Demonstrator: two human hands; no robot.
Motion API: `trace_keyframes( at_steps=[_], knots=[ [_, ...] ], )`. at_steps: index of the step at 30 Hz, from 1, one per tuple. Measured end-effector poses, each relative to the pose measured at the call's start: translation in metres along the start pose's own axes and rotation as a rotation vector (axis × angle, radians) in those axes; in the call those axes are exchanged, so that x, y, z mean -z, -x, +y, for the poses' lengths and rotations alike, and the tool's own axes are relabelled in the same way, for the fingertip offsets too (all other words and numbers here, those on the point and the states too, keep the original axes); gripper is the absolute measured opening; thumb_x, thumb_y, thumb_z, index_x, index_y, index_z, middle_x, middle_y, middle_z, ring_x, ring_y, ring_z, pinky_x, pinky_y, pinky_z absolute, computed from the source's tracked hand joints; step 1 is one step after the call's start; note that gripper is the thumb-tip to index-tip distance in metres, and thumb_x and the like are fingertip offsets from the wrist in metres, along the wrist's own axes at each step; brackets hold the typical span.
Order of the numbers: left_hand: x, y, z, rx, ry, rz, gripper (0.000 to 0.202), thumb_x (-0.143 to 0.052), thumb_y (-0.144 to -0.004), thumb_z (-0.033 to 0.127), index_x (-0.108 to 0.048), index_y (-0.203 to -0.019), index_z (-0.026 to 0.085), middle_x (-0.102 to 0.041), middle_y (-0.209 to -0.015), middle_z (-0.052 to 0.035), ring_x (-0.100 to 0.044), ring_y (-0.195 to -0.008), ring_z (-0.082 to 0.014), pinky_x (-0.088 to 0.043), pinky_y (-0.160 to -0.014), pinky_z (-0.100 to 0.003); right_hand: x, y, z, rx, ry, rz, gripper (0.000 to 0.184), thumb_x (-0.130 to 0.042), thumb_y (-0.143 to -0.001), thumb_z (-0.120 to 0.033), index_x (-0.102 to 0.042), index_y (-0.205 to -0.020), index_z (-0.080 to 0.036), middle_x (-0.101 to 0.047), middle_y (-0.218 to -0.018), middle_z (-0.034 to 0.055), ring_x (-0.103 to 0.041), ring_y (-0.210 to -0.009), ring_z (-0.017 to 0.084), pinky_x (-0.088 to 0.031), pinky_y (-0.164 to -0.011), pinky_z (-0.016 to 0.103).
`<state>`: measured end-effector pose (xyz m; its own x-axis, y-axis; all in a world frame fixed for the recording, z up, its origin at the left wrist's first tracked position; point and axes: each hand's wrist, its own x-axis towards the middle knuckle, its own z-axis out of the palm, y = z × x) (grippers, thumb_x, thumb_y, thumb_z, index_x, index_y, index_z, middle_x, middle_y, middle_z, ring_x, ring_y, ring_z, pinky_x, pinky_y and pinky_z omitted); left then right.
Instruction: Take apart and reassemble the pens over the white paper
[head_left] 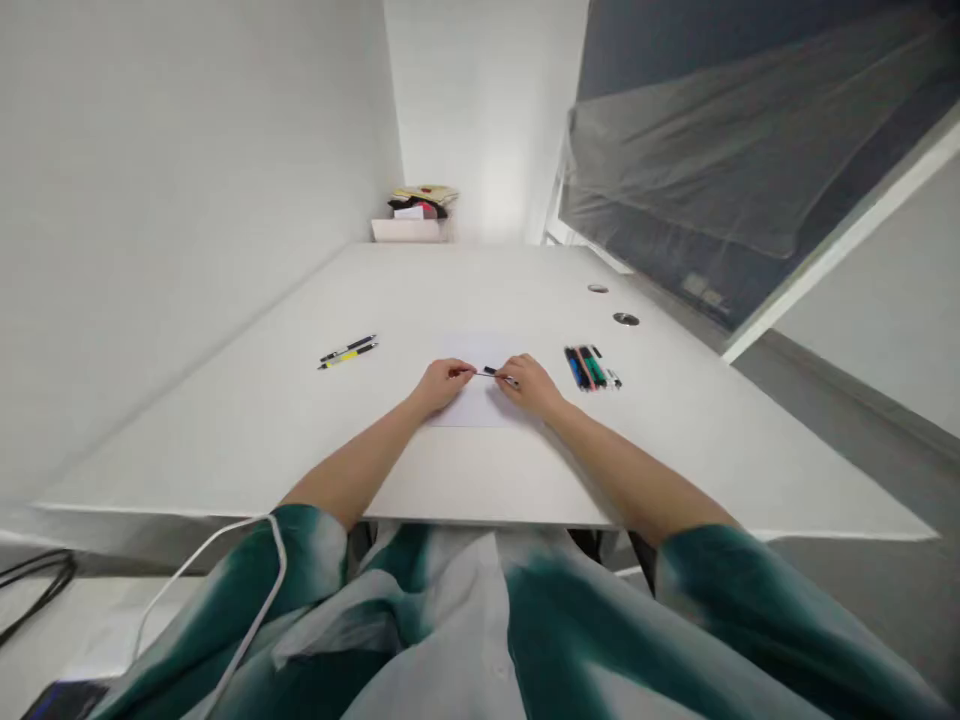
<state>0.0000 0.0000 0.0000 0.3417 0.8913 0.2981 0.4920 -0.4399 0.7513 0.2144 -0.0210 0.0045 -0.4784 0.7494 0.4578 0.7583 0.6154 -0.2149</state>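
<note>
Over a white sheet of paper (474, 412) on the table, my two hands are close together. My left hand (445, 384) pinches the left end of a thin dark rod (486, 375) that looks like a pen refill. The rod runs across to my right hand (528, 383), whose fingers are closed on a slim pen part (513, 381) with a light end. Most of that part is hidden by the fingers. A small black piece (490, 370), like a pen cap, shows just left of my right fingertips; whether they touch it I cannot tell.
Left on the white table (262, 430) lie a black pen (348, 348) and a yellow-and-black pen (348, 355). Blue, red, green and black pen parts (591, 368) lie right. A filled box (409, 230) stands at the far end. A white cable (274, 560) crosses my left sleeve.
</note>
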Motion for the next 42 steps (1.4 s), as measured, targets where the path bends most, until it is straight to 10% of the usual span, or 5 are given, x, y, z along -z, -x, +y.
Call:
trace_keyframes(
  at_steps=[16,42],
  knots=[
    [-0.001,0.004,0.007,-0.078,-0.181,-0.020,0.023,-0.056,-0.083,0.025,-0.074,-0.094,0.017,-0.074,-0.094,-0.0055,-0.065,-0.087,-0.0179,-0.051,-0.086,-0.031,-0.008,0.004,0.006,0.017,-0.001,0.024,0.019,-0.059,-0.087,-0.027,-0.071,-0.096,-0.015,-0.066,-0.087,0.0105,-0.054,-0.087,0.024,-0.041,-0.083,0.036],
    [-0.011,0.001,0.004,0.000,0.319,-0.078,0.018,-0.056,-0.082,0.030,-0.061,-0.089,0.014,-0.069,-0.077,-0.0040,-0.062,-0.075,-0.0142,-0.050,-0.076,-0.030,-0.015,0.001,0.005,0.153,-0.060,0.144,0.009,-0.056,-0.088,-0.018,-0.064,-0.084,-0.019,-0.065,-0.080,0.0067,-0.053,-0.079,0.021,-0.041,-0.077,0.035]
  ],
)
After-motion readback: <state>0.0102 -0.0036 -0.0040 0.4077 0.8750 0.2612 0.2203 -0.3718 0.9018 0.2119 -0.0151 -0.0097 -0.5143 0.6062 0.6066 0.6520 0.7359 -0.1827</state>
